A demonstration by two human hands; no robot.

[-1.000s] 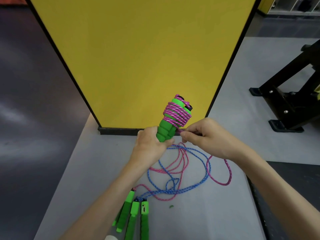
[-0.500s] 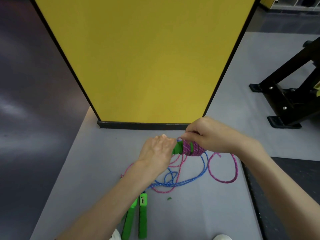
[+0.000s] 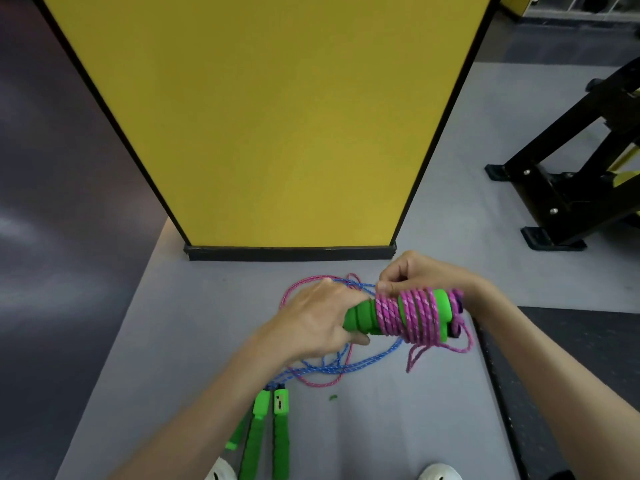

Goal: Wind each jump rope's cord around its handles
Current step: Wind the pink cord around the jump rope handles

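The green handles (image 3: 362,315) lie level, held above the grey floor (image 3: 173,341), with the pink cord (image 3: 415,313) coiled tightly round their right half and a loose tail hanging off that end. Your left grip (image 3: 318,320) is clamped round the bare ribbed end of the handles, while your right grip (image 3: 415,275) pinches the pink cord at the top of the coil. Beneath, a blue cord (image 3: 349,368) lies tangled with pink loops on the floor, running to more green handles (image 3: 280,434) near your feet, before a yellow panel (image 3: 277,116).
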